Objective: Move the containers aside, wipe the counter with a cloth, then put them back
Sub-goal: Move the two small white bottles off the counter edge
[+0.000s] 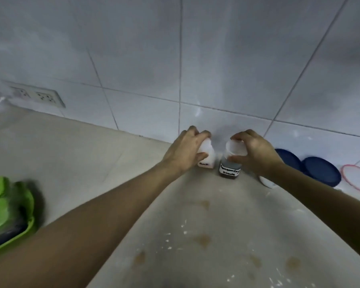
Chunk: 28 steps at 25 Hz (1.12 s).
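Beside the dark jar (229, 167), a white bowl (266, 181) hides behind the right forearm, both jar labels blur unreadably, and far left a blurred green object (7, 213) is edge-cropped.

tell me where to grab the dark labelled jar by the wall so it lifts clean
Take the dark jar by its white lid, coming from above, as the right hand does now. It stands upright close to the tiled wall, with the white jar just beside it, so the sides are crowded and the top is free.
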### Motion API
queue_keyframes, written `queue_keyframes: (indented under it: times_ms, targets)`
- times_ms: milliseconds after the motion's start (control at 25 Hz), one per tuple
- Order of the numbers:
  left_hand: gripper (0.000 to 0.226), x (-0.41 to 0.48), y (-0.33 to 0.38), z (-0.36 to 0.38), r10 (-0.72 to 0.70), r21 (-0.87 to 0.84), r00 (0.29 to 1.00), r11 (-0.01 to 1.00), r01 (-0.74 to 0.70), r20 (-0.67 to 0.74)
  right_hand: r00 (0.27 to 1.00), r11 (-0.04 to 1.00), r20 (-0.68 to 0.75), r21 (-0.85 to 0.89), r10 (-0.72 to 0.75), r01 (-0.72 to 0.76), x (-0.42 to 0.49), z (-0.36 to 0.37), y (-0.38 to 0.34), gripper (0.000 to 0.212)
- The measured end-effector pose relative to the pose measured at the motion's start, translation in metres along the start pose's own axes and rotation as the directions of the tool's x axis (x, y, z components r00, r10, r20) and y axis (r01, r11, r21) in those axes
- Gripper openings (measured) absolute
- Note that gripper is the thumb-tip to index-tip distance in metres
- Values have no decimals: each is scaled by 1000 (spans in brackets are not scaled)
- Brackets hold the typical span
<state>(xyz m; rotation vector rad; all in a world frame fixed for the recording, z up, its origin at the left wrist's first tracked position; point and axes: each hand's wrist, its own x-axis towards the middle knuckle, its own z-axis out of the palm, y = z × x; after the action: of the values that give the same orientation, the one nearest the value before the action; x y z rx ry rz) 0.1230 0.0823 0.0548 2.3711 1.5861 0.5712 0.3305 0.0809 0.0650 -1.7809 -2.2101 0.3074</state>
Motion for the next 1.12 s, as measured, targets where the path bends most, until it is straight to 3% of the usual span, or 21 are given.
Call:
queue_keyframes:
  times_ms: [120,320,680,880,1000,1120]
  targets:
    - [48,-49,-65,-53,-107,13,993,994,108,-40,997,995,-3,71,-72,72,14,19,-62,56]
    - [52,-119,-167,-123,-218,224,975,953,203,41,966,963,58,118,-252,244,47,63,-185,58]
    - [56,-210,-267,-177,-450,184,893,876,447,-26,889,886,96,180,-448,427,64,143,-357,57]
    - [56,-223,-279,-176,-475,148,878,865,479,-64,866,864,84,163,-494,477,67,168,-387,55]
    - [57,-219,-277,-173,-491,172,867,850,498,-85,870,866,104,212,-482,454,70,174,-385,68]
    - [57,-223,-264,-167,-484,343,858,787,512,-170,893,885,131,256,-431,389,55,169,-364,75]
